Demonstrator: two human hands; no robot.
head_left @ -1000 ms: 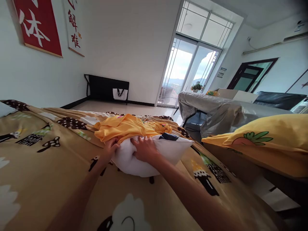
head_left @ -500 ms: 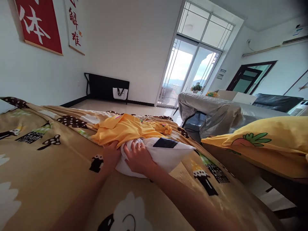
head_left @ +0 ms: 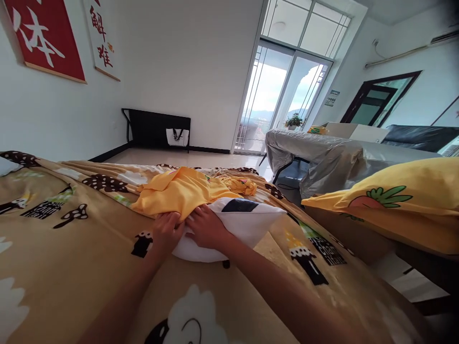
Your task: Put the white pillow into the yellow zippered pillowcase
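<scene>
From my remote feed: left hand (head_left: 167,232) pinching the hem of the yellow pillowcase (head_left: 179,191), right hand (head_left: 207,228) gripping the white pillow (head_left: 253,219), both toward the bed's (head_left: 89,258) far edge. Red scroll (head_left: 53,28) shows 体; white scroll (head_left: 103,36), 解难.

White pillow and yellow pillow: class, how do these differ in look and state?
The white pillow bears a dark patch; the yellow pillow, a carrot print. The right hand touches the white pillow; neither hand touches the yellow pillow. Both show a pointed corner.
</scene>
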